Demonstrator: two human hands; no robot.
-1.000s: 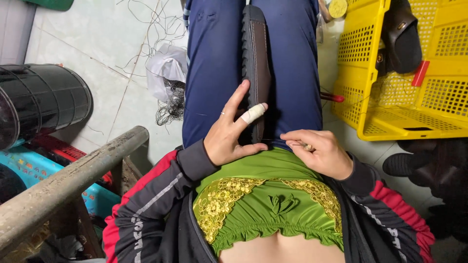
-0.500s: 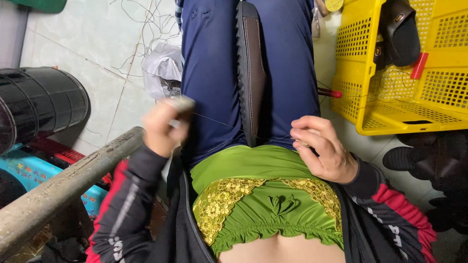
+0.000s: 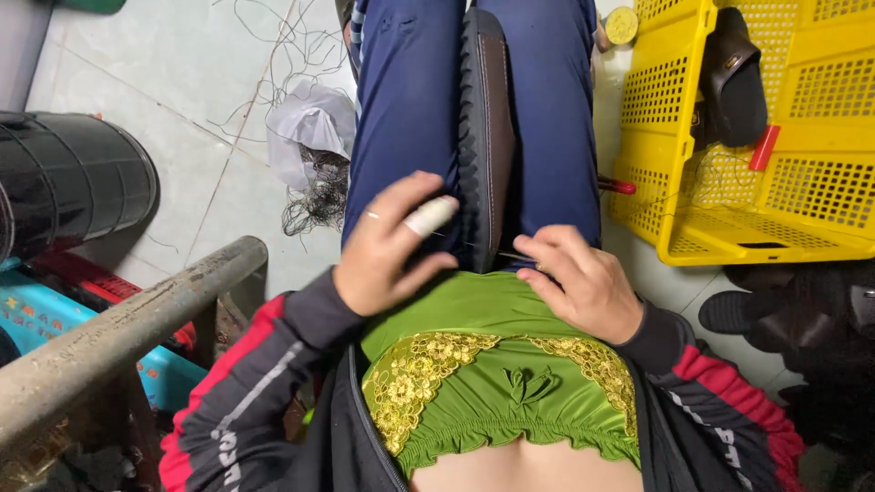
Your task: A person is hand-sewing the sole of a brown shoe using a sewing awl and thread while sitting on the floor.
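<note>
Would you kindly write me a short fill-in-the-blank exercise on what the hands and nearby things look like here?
1. The shoe sole is held upright between the person's ____.
2. One finger of the left hand is wrapped in white ____.
3. The plastic crate beside the right hand is coloured ____.
4. The white plastic bag lies on the tiled ____.

Missing words: thighs; tape; yellow; floor
</note>
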